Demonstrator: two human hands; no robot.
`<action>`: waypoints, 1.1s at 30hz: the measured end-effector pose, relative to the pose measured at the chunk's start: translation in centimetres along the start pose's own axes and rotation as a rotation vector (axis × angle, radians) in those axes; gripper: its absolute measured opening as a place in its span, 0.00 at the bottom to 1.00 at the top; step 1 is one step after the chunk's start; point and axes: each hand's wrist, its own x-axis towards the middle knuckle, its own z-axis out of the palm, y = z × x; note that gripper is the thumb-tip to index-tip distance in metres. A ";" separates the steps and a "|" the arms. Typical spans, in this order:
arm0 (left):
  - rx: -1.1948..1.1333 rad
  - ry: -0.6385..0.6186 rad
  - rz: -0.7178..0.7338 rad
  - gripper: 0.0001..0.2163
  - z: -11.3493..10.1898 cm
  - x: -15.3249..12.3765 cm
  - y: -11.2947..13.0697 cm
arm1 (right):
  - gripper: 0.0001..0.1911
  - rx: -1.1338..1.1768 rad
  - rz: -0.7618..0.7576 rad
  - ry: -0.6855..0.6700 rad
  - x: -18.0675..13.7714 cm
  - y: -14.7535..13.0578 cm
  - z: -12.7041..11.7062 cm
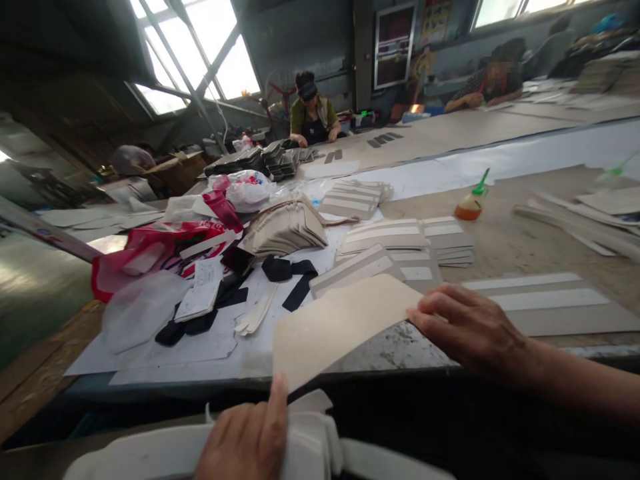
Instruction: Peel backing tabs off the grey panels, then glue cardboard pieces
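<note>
At table (500, 240), held sheet (340, 320), left hand (245, 433) cropped

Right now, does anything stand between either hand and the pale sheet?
Nothing visible does: the right hand pinches the pale sheet at its right end, and the left hand has its thumb at the lower-left corner.

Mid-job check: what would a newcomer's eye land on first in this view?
Probably the pale sheet at centre, slightly curved, gripped at its far right end by the right hand, the left hand at its near corner. Next, the crumpled pink-red plastic at left, and the green-tipped bottle of orange liquid beyond the right hand.
</note>
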 end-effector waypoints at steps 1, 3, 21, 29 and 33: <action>0.058 -0.040 0.085 0.16 1.4 0.1 0.7 | 0.09 -0.021 -0.016 -0.053 -1.4 0.3 0.6; 0.126 -0.098 0.201 0.14 4.2 -0.3 2.2 | 0.11 -0.030 -0.042 -0.170 -4.3 0.4 2.3; -2.000 -0.303 -1.497 0.12 1.7 -4.1 8.1 | 0.14 -0.095 0.153 -0.393 -7.9 -2.1 6.0; -1.929 -0.479 -1.395 0.15 1.1 -4.7 8.9 | 0.14 0.818 0.709 -0.463 -0.4 -8.2 5.4; -1.855 -0.656 -1.249 0.20 1.9 -5.5 9.6 | 0.14 1.228 0.865 -0.512 2.6 -11.6 7.1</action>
